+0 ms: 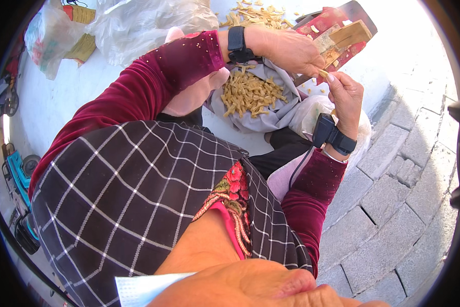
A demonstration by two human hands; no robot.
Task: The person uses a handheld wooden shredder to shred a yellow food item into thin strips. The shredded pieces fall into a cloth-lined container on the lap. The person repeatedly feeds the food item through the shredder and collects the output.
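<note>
My left hand [287,50] reaches across at the top and pinches one end of a small pale-yellow dried strip [323,73]. At the strip's other end are the thumb and fingertips of my right hand [344,88]. Both hands are beside a wooden block [351,33] on a worn red board or stool [326,19], with pale scraps on it. Below my left wrist, a heap of short yellowish pieces [249,92] lies in a grey cloth [237,122]. More long strips [253,16] lie loose on the white ground sheet beyond my left wrist.
Clear plastic bags [145,27] lie at the upper left, beside a yellow and red packet [80,46]. Another plastic bag [314,107] sits under my right wrist. Grey paving blocks [383,195] are on the right. A blue wheeled object [19,172] stands at the far left.
</note>
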